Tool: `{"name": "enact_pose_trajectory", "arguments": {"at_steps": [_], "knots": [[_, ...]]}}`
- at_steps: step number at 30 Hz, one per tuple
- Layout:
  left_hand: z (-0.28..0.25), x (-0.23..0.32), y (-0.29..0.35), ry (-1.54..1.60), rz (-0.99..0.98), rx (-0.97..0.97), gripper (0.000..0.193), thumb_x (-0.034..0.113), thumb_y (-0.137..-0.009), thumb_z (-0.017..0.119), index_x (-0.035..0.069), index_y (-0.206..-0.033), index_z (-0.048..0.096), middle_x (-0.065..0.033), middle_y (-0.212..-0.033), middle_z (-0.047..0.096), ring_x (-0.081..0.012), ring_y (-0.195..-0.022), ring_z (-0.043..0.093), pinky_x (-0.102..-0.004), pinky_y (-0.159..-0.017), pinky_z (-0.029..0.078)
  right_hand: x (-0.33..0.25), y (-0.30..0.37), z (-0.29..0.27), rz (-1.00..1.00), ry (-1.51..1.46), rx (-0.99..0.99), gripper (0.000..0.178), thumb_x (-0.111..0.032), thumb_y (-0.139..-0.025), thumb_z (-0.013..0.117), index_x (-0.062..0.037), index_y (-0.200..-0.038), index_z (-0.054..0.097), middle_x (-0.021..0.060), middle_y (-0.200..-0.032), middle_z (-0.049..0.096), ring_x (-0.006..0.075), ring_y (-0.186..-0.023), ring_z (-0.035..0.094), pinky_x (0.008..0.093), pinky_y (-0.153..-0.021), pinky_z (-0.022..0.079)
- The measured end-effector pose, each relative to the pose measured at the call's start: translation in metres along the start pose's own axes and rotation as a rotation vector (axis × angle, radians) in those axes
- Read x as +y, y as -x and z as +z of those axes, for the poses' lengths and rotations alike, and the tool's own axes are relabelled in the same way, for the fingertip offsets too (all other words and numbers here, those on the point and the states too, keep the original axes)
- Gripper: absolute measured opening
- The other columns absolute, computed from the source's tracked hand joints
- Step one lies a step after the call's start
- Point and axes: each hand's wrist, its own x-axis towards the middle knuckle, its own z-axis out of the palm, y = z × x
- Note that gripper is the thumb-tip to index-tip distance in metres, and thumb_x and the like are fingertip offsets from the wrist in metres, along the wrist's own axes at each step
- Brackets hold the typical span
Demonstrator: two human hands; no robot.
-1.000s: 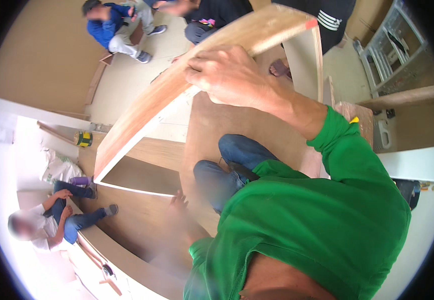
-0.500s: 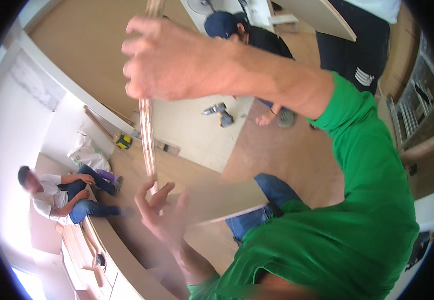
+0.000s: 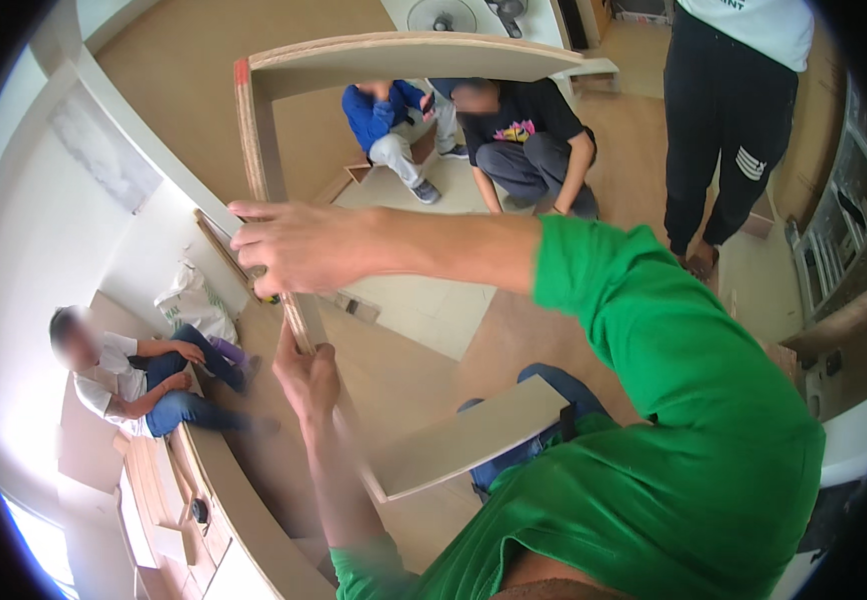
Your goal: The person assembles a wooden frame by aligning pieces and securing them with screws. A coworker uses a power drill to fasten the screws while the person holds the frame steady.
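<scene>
A U-shaped plywood frame [image 3: 409, 58] stands before me, made of one long side board between two shorter end boards. Its upper end board reaches to the right. The lower end board [image 3: 469, 435] lies by my legs. My right hand [image 3: 309, 250] is closed round the long side board, partway up. Below it, my left hand [image 3: 306, 378] grips the same board by its edge, thumb and fingers wrapped round it. A red mark [image 3: 243, 75] shows at the frame's upper left corner.
One person [image 3: 124, 370] sits at left on a long panel [image 3: 244, 520] near a tape measure [image 3: 200, 511]. Two others [image 3: 529, 140] crouch or sit beyond the frame. Another person [image 3: 724, 110] stands at right, near a ladder [image 3: 834, 220]. A fan [image 3: 442, 17] stands behind.
The frame has shifted, bringing its upper end board across the view. My right hand has moved lower. My left hand, spread beside the board before, has closed on it.
</scene>
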Motion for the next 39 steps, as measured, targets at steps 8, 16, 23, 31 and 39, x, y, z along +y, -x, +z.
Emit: {"name": "enact_pose_trajectory", "arguments": {"at_steps": [8, 16, 23, 31, 39], "knots": [[-0.03, -0.069, -0.034, 0.072, -0.056, 0.14, 0.044, -0.003, -0.072, 0.064, -0.008, -0.113, 0.079, -0.0043, -0.087, 0.074, -0.0113, -0.077, 0.065, -0.0283, -0.07, 0.053, -0.251, 0.284, 0.023, 1.086, -1.746, -1.004, 0.05, -0.049, -0.113, 0.066, -0.0046, -0.096, 0.081, 0.0084, -0.088, 0.082, 0.018, -0.083, 0.076, 0.0334, -0.071, 0.059], [-0.01, -0.088, -0.078, 0.092, -0.053, 0.09, 0.036, -0.004, -0.068, 0.066, -0.006, -0.102, 0.079, -0.0025, -0.085, 0.073, -0.0128, -0.074, 0.065, -0.0277, -0.069, 0.052, -0.381, 0.376, 0.096, 2.412, -2.188, -0.457, 0.088, -0.078, -0.104, 0.061, 0.0065, -0.129, 0.065, 0.028, -0.115, 0.079, 0.0346, -0.096, 0.081, 0.0452, -0.079, 0.069], [0.007, -0.074, -0.094, 0.134, -0.034, 0.141, 0.022, -0.007, -0.066, 0.065, -0.003, -0.086, 0.072, 0.0007, -0.079, 0.065, -0.0113, -0.07, 0.057, -0.029, -0.064, 0.046, -0.359, 0.404, 0.128, 2.628, -1.642, 0.402, 0.056, -0.038, -0.106, 0.069, 0.0056, -0.14, 0.061, 0.024, -0.121, 0.079, 0.036, -0.099, 0.082, 0.0548, -0.086, 0.071], [0.11, -0.088, -0.05, 0.505, -0.191, 0.354, 0.038, -0.024, -0.063, 0.06, -0.008, -0.096, 0.072, -0.0103, -0.091, 0.071, -0.0215, -0.079, 0.067, -0.0362, -0.064, 0.051, -0.182, 0.472, 0.007, 2.342, -0.78, 0.595, 0.057, -0.037, -0.11, 0.068, 0.002, -0.15, 0.056, 0.0192, -0.131, 0.075, 0.0346, -0.115, 0.078, 0.0499, -0.095, 0.066], [0.221, -0.123, 0.053, 0.81, -0.589, 0.328, 0.054, -0.026, -0.063, 0.057, -0.011, -0.115, 0.064, -0.0129, -0.103, 0.064, -0.0257, -0.086, 0.065, -0.0415, -0.065, 0.051, -0.182, 0.464, -0.072, 2.142, -0.114, 0.345, 0.054, -0.005, -0.093, 0.065, 0.0029, -0.145, 0.053, 0.0266, -0.125, 0.075, 0.0369, -0.115, 0.076, 0.0433, -0.098, 0.059]]}}
